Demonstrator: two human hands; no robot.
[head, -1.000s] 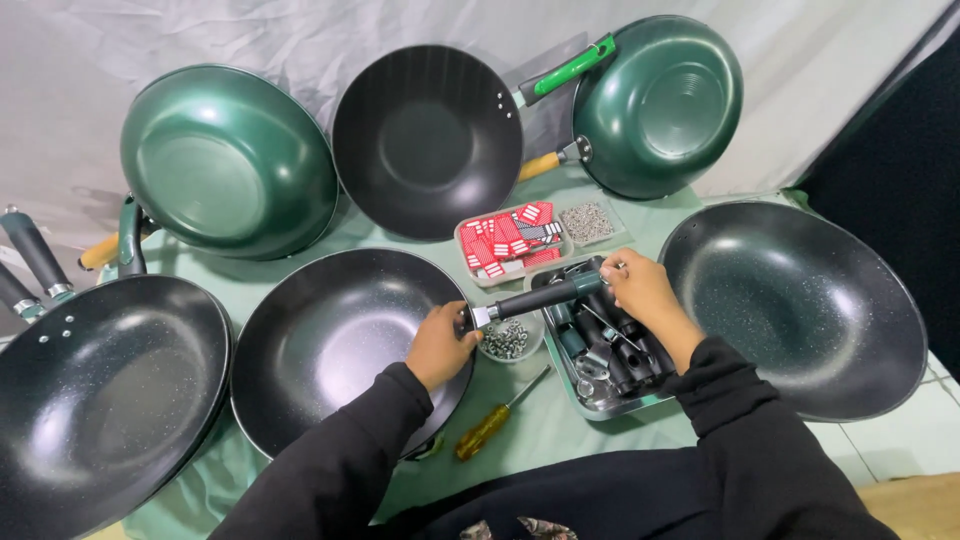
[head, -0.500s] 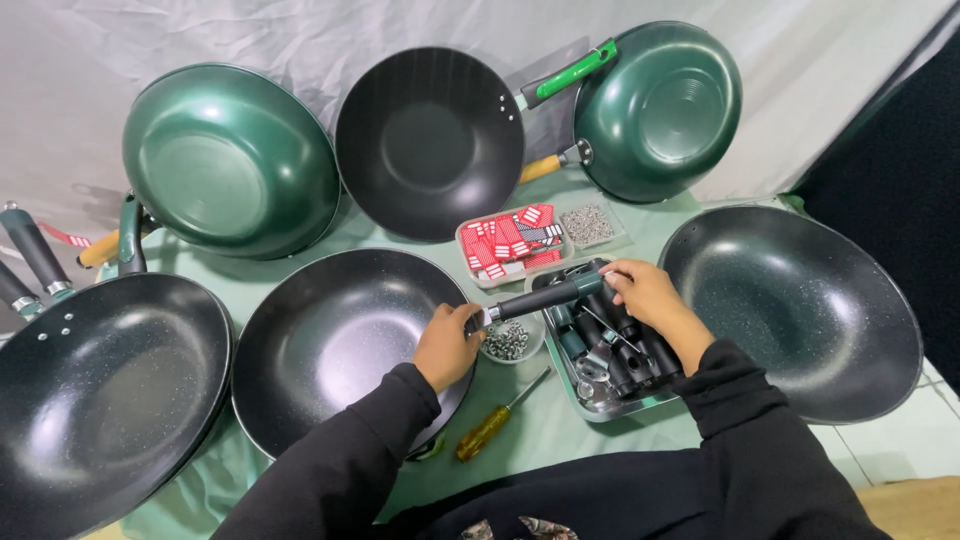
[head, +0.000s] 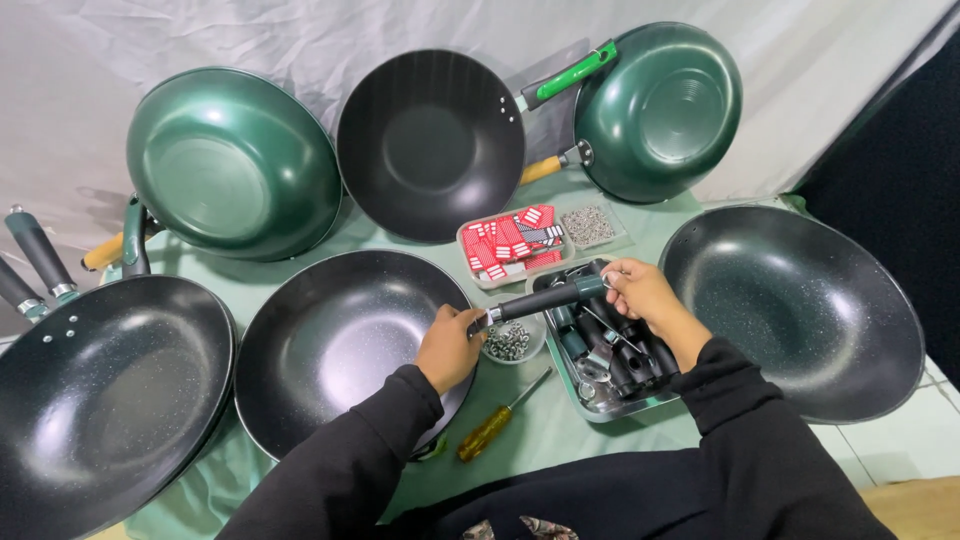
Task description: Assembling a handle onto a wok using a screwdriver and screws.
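Barely shifted, both hands still grip: left hand (head: 447,347) pan rim (head: 455,300), right hand (head: 640,293) black handle (head: 545,299).

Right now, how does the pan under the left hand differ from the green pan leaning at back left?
The front pan lies flat on the table, its black inside facing up; the back-left pan stands tilted against the white backdrop, showing its green underside. The left hand holds a black handle at the front pan's rim; the right hand grips its far end. Both pans are round and deep.
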